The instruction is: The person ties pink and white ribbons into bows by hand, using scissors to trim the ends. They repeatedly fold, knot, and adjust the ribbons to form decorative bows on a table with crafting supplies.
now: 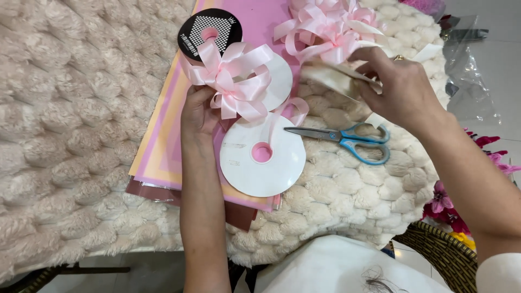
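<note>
Grip [198, 111] beside scissors [347, 141], spool [263, 163]

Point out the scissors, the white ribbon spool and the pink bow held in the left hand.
scissors [347, 140]: head view, on the pivot where blades meet blue handles.
white ribbon spool [282, 168]: head view, on its flat white face.
pink bow [234, 81]: head view, on its knotted centre.

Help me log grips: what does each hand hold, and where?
Left hand pinches the pink bow at its lower left edge. Right hand grips a cream strip by its end.
</note>
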